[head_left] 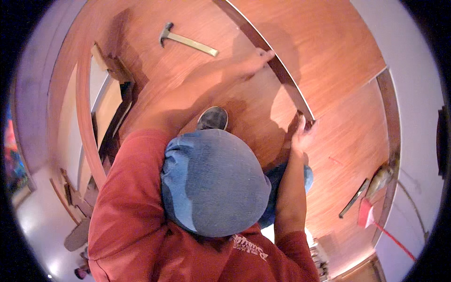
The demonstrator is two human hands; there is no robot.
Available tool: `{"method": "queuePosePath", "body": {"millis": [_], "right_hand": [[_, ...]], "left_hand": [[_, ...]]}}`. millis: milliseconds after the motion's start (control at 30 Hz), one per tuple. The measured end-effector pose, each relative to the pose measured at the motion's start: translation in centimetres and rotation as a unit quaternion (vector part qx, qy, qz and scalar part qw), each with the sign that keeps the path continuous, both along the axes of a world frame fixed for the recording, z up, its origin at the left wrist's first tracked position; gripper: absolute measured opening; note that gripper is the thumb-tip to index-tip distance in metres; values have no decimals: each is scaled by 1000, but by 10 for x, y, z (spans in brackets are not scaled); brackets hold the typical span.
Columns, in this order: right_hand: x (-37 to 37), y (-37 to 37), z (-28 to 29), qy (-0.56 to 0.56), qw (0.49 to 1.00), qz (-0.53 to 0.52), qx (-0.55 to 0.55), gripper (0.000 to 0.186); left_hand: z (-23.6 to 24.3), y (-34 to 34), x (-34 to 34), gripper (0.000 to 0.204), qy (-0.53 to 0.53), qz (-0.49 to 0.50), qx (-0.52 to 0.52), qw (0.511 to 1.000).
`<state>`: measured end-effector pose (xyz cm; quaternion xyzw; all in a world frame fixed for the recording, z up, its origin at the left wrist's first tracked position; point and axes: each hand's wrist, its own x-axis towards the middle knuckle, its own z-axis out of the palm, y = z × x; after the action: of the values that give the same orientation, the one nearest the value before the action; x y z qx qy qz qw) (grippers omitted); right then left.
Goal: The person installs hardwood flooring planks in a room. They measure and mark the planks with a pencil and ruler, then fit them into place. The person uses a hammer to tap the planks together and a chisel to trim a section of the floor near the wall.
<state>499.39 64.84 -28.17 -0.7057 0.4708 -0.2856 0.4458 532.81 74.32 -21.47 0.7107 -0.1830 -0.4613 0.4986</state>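
Observation:
A long narrow wooden board (287,77) with a pale top edge stands on edge across the reddish-brown wood sheet (329,61). My left hand (260,60) reaches out to its left side, with the fingers closed at the board near its middle. At the near end of the board, my right hand (302,134) grips the corner; part of its fingers is in shadow. A claw hammer (188,41) with a pale handle lies on the sheet, left of the board. My knee in blue jeans (216,183) is bent between my arms, with a dark shoe (213,117) beyond it.
Boards and panels (84,113) are piled along the left. To the right lie a dark bar-like tool (353,198), a red broom head (365,213) with a red handle, and a brownish object I cannot make out (378,181). A pale wall (416,117) bounds the right side.

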Motion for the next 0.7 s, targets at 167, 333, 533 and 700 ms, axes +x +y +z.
{"method": "queuePosePath", "body": {"millis": [167,333,533,700], "right_hand": [[-11,10,18,110,991,7,-72,68],[-26,26,41,152,988,-7,-39,73],[-45,52,76,277,944,63,-170,72],[-72,51,105,351,891,121,-262,68]], "left_hand": [[-13,27,-9,47,-94,22,-13,995],[-42,104,-6,50,-146,-10,-12,989],[-57,298,-22,41,-286,115,63,949],[-36,493,-92,49,-405,84,305,858]]}}
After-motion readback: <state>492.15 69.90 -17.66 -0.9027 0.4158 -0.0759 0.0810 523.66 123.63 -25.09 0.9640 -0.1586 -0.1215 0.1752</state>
